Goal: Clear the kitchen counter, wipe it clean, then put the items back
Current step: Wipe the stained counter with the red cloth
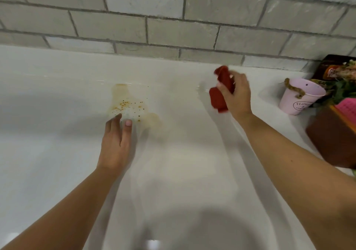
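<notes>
We see a glossy white surface (57, 153) marked by a pale brown stain (133, 105), speckled with dark and orange flecks, lying left of centre. To its right we find a crumpled red cloth (219, 95), slightly blurred, bunched in the right hand (238, 97), seemingly lifted off the surface.

Wide white counter (57, 143) open on left and in middle — lots of room to slide across. Brown stain (131, 105) with specks lying flat, nothing to bump. Far edge shut off by tile wall (173, 28). Right end crowded: pink bucket (300, 97) near wall, brown box (331, 140) just beside and nearer, dark packet (335, 70) behind both. Open gap between bucket and right hand (237, 97) gripping red cloth (221, 93). Left hand (115, 145) at near edge of stain — room all around.
</notes>
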Demonstrator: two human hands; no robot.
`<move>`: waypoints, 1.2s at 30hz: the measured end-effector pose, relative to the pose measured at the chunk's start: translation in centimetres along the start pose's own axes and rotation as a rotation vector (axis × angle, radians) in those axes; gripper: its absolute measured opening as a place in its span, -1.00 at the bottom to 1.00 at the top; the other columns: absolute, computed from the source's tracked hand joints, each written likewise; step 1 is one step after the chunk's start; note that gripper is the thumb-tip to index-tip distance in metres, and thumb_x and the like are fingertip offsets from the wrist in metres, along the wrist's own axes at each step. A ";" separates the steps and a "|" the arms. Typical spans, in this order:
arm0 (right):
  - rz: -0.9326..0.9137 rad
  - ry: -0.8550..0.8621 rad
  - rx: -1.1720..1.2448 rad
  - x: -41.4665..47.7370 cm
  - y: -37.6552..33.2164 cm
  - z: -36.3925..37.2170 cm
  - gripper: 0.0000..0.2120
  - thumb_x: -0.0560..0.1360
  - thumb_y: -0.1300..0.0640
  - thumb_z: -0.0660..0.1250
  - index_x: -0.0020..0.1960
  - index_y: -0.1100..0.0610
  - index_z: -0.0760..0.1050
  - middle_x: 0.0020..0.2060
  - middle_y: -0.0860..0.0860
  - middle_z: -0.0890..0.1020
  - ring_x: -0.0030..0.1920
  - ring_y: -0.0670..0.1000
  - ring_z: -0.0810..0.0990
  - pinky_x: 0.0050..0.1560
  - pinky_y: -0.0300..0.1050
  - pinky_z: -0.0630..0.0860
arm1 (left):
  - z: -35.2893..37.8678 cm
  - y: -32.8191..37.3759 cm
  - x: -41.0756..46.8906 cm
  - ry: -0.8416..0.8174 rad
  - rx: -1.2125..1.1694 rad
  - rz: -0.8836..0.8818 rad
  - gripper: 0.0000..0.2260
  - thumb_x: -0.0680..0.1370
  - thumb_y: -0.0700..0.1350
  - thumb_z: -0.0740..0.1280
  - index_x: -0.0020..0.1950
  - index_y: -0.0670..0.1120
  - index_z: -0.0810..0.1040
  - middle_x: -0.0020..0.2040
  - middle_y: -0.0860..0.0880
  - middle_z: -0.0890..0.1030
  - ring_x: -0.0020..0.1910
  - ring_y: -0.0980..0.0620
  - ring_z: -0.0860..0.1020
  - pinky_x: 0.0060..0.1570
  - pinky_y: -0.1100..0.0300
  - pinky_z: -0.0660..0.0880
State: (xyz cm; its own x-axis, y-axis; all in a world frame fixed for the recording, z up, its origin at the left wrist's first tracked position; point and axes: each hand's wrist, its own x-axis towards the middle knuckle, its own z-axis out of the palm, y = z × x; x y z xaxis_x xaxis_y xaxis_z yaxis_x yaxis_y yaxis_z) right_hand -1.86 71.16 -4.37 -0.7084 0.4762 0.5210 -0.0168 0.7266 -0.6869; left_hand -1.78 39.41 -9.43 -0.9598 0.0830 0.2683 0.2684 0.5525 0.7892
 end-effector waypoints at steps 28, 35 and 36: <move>0.386 -0.105 -0.659 2.8 1.6 8.6 -0.66 0.62 0.15 0.02 0.33 0.28 0.28 0.32 0.22 0.29 0.26 0.21 0.34 0.19 0.06 0.35 | -0.2 0.5 -0.1 0.002 -0.043 -0.038 -0.34 0.52 0.32 -0.10 0.45 -0.07 0.27 0.40 -0.04 0.33 0.38 0.02 0.30 0.26 0.27 0.16; -0.097 -0.499 -0.405 1.3 -2.8 13.2 -0.65 0.59 0.09 0.14 0.31 0.23 0.38 0.28 0.18 0.38 0.24 0.21 0.37 0.24 0.06 0.36 | -0.2 0.9 -0.3 0.017 -0.041 -0.060 -0.49 0.59 0.13 -0.04 0.46 -0.11 0.24 0.42 -0.06 0.30 0.40 -0.01 0.29 0.26 0.30 0.13; -0.179 -0.535 -0.350 0.7 -2.3 12.2 -0.67 0.56 0.11 0.20 0.27 0.22 0.43 0.24 0.17 0.43 0.21 0.21 0.39 0.21 0.06 0.37 | -0.2 1.0 -0.2 0.017 -0.039 -0.064 -0.49 0.59 0.13 -0.04 0.46 -0.11 0.24 0.43 -0.05 0.30 0.41 -0.01 0.29 0.26 0.30 0.13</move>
State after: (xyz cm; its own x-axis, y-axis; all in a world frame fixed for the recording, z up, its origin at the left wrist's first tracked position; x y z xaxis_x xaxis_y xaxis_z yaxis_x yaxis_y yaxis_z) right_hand -10.94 63.79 -8.56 -0.9701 0.0869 0.2268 -0.0008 0.9327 -0.3607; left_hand -1.26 39.73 -8.60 -0.9736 0.0347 0.2255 0.2100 0.5233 0.8259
